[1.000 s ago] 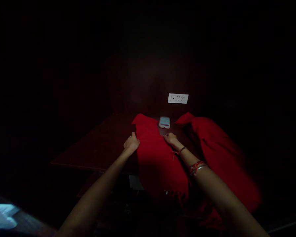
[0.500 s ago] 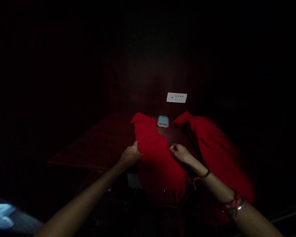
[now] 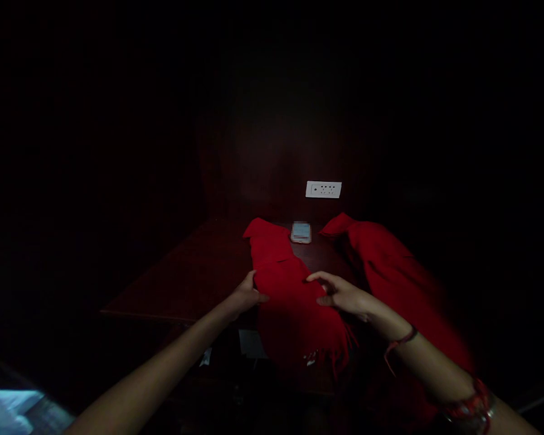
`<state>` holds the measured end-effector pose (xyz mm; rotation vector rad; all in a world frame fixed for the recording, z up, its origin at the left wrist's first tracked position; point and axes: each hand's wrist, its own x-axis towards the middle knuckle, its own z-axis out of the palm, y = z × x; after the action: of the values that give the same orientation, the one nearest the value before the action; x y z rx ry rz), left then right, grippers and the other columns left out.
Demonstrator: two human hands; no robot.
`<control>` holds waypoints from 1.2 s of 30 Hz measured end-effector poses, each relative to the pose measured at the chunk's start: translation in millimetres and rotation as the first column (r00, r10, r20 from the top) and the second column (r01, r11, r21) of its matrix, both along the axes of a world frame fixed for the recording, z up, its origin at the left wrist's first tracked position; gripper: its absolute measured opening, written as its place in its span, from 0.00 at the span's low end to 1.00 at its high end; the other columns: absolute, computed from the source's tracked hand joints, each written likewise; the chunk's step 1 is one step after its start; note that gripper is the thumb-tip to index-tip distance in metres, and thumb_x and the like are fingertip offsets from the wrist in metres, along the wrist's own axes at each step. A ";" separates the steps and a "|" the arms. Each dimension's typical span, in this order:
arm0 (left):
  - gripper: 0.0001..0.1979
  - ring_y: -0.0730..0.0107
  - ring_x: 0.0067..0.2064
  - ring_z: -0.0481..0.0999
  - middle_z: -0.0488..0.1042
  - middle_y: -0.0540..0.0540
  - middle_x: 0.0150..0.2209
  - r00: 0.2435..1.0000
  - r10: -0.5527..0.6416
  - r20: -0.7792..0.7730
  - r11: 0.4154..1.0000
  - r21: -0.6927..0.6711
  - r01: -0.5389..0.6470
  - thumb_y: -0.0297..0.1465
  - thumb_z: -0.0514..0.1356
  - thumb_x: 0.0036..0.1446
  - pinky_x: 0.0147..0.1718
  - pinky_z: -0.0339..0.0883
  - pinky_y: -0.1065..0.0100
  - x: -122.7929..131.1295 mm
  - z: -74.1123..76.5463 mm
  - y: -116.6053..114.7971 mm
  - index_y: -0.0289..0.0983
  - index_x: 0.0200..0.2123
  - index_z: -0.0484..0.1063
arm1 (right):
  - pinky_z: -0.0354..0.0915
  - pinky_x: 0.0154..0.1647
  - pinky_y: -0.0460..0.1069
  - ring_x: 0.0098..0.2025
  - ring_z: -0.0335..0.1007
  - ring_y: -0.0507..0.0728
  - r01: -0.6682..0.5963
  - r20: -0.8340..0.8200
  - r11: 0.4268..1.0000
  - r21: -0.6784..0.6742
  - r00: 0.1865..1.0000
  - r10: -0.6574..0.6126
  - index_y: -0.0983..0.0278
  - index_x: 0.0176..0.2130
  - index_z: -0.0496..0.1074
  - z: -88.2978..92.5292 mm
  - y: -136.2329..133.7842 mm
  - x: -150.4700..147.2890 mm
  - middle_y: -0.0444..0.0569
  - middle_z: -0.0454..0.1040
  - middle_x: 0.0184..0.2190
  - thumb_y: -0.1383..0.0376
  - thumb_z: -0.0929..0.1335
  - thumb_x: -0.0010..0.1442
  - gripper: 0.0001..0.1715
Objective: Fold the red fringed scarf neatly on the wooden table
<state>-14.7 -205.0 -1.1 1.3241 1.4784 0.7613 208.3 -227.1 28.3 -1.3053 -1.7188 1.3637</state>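
Observation:
A red fringed scarf (image 3: 283, 287) lies folded on the dark wooden table (image 3: 163, 284), its tasselled end hanging over the front edge. At the scarf's left edge, my left hand (image 3: 245, 295) is closed on the cloth, its thumb on top and the other fingers partly hidden. My right hand (image 3: 344, 295) is at the opposite edge with thumb and index finger spread, the fingertips touching the cloth. Further right, a second red cloth (image 3: 390, 260) drapes toward me behind my right forearm.
Between the two red cloths, a small device with a lit screen (image 3: 301, 232) sits at the back of the table. A white socket panel (image 3: 323, 190) is on the wall behind. Bright pale material (image 3: 9, 411) shows at lower left. Surroundings are very dark.
My right hand has gone from pinched fingers to spread ones at the scarf's right edge. My left hand stays on the left edge. The whole view has shifted slightly.

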 end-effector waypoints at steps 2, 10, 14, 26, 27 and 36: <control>0.33 0.79 0.20 0.65 0.62 0.58 0.17 1.000 -0.026 0.002 0.999 0.024 0.026 0.22 0.56 0.43 0.15 0.53 0.79 -1.1 -0.1 -2.4 0.39 0.52 0.45 | 0.61 0.27 0.41 0.27 0.64 0.48 0.091 0.025 0.996 -0.003 0.996 -0.091 0.62 0.39 0.65 1.9 3.3 5.8 0.41 0.67 0.25 0.71 0.65 0.42 0.20; 0.23 0.77 0.17 0.68 0.67 0.54 0.21 0.912 -0.216 -0.349 0.957 0.107 0.268 0.29 0.54 0.46 0.17 0.56 0.77 4.7 -16.5 -0.6 0.38 0.47 0.55 | 0.54 0.47 0.45 0.48 0.58 0.55 -0.138 0.532 0.979 0.149 0.846 0.039 0.68 0.49 0.60 -4.5 26.3 36.3 0.52 0.62 0.47 0.77 0.62 0.41 0.32; 0.20 0.68 0.29 0.72 0.70 0.46 0.29 0.804 -0.017 -0.595 0.948 0.245 0.201 0.36 0.51 0.49 0.28 0.61 0.72 -1.9 -7.1 31.6 0.37 0.47 0.58 | 0.51 0.49 0.46 0.50 0.54 0.58 -0.322 0.795 0.935 0.147 0.601 0.082 0.68 0.49 0.60 -5.0 38.9 22.0 0.55 0.61 0.48 0.76 0.62 0.42 0.32; 0.26 0.58 0.57 0.34 0.32 0.48 0.58 0.573 0.071 -0.817 0.889 0.313 0.335 0.42 0.39 0.54 0.49 0.41 0.53 0.3 -43.0 95.3 0.43 0.55 0.44 | 0.60 0.36 0.44 0.40 0.65 0.55 0.034 0.691 0.906 0.421 0.635 -0.345 0.66 0.40 0.66 -36.6 136.1 -34.0 0.52 0.69 0.38 0.66 0.61 0.51 0.15; 0.26 0.56 0.57 0.34 0.33 0.48 0.58 0.565 0.015 -0.825 0.914 0.240 0.326 0.44 0.39 0.53 0.49 0.40 0.51 -2.9 -42.8 95.2 0.43 0.55 0.45 | 0.60 0.36 0.45 0.39 0.65 0.55 0.019 0.695 0.909 0.417 0.638 -0.332 0.65 0.40 0.67 -38.1 137.4 -30.0 0.51 0.70 0.37 0.66 0.61 0.50 0.15; 0.15 0.62 0.44 0.64 0.68 0.40 0.40 0.822 0.083 -0.563 0.906 0.386 0.172 0.33 0.46 0.52 0.40 0.55 0.66 -32.9 3.0 137.6 0.35 0.37 0.67 | 0.49 0.49 0.55 0.54 0.45 0.60 -0.382 0.687 0.677 0.629 0.680 -0.255 0.60 0.52 0.54 -20.2 136.9 -58.2 0.52 0.52 0.53 0.61 0.58 0.54 0.26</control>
<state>-47.6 -67.5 1.8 2.0495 1.7962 0.7082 150.1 -90.2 8.0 -1.3325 -2.4879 -0.0563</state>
